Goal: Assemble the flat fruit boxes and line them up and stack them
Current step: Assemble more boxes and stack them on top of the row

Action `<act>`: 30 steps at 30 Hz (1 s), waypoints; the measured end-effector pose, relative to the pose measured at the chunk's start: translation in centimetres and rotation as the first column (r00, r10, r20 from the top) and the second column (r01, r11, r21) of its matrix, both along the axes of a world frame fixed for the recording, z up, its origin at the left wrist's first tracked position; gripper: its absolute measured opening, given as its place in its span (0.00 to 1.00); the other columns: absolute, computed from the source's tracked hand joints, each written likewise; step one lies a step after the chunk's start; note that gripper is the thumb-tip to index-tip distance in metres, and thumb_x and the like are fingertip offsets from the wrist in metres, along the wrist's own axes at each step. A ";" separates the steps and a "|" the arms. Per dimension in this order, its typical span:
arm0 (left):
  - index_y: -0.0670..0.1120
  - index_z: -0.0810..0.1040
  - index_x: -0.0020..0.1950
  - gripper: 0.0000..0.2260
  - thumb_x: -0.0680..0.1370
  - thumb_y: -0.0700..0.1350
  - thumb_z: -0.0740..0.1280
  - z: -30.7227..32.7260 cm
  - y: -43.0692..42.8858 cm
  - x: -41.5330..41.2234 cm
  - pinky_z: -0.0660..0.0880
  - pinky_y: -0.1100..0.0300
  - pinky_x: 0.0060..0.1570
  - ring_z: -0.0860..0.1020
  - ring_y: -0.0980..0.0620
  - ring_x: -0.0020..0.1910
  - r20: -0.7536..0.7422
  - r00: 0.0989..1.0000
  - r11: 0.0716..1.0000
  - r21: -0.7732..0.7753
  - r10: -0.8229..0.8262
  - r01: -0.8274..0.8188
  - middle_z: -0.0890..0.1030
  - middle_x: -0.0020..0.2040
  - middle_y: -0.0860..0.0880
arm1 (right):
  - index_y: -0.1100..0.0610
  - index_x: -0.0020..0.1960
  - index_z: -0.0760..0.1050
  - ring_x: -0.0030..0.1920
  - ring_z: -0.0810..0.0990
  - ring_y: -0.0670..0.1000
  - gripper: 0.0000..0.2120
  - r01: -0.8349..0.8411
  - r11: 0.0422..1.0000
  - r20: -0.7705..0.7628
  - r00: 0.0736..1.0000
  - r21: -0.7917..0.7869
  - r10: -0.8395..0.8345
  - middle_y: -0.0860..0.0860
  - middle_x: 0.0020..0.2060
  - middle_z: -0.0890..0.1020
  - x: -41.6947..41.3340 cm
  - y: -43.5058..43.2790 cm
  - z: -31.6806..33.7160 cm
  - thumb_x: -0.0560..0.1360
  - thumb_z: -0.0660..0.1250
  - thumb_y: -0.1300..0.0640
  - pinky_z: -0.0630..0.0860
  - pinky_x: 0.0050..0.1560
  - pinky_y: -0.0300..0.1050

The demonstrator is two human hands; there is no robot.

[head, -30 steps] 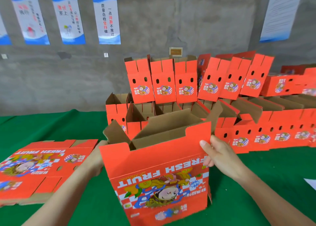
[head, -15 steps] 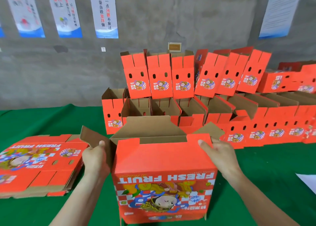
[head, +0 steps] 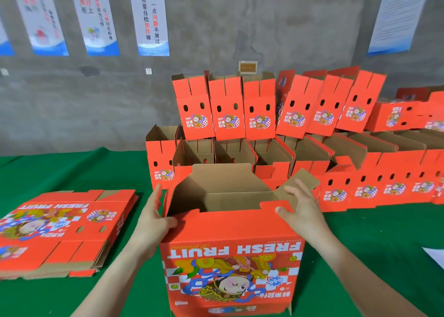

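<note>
Cardboard fills most of the view. An opened fruit box [head: 230, 252] stands upright on the green table [head: 72, 170] at the near centre, its printed front (lettering upside down from here) facing the person and its top flaps up. The left hand [head: 153, 220] grips the box's upper left corner, thumb on the front panel and fingers laid along the outer left wall. The right hand [head: 302, 208] lies flat, with spread fingers pressing on the brown right side flap [head: 301, 180] and the thumb on the front panel's top edge. Left of the box, apart from it, lies a stack of flat boxes [head: 60, 230]. Behind it, assembled boxes [head: 360, 187] stand side by side in a row running to the right, with a second tier [head: 228, 110] set on top, some leaning. Posters [head: 149, 19] hang on the grey wall. A white sheet [head: 436, 256] shows at the right edge.
</note>
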State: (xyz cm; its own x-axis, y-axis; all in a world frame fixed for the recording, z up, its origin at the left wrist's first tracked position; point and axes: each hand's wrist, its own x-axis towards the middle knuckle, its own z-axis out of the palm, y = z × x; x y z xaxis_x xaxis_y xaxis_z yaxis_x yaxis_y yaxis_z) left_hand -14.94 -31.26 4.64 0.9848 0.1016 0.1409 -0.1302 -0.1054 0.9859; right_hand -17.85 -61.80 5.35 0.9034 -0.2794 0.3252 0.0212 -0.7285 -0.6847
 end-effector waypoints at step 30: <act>0.58 0.63 0.74 0.27 0.78 0.43 0.67 1.6 -0.5 3.4 0.61 0.60 0.67 0.65 0.50 0.65 -0.114 0.969 0.761 0.601 -0.218 0.242 0.58 0.71 0.46 | 0.50 0.76 0.56 0.77 0.41 0.50 0.32 -0.315 0.795 -0.130 0.948 -0.518 0.291 0.48 0.78 0.43 3.4 2.3 0.6 0.75 0.61 0.61 0.35 0.74 0.46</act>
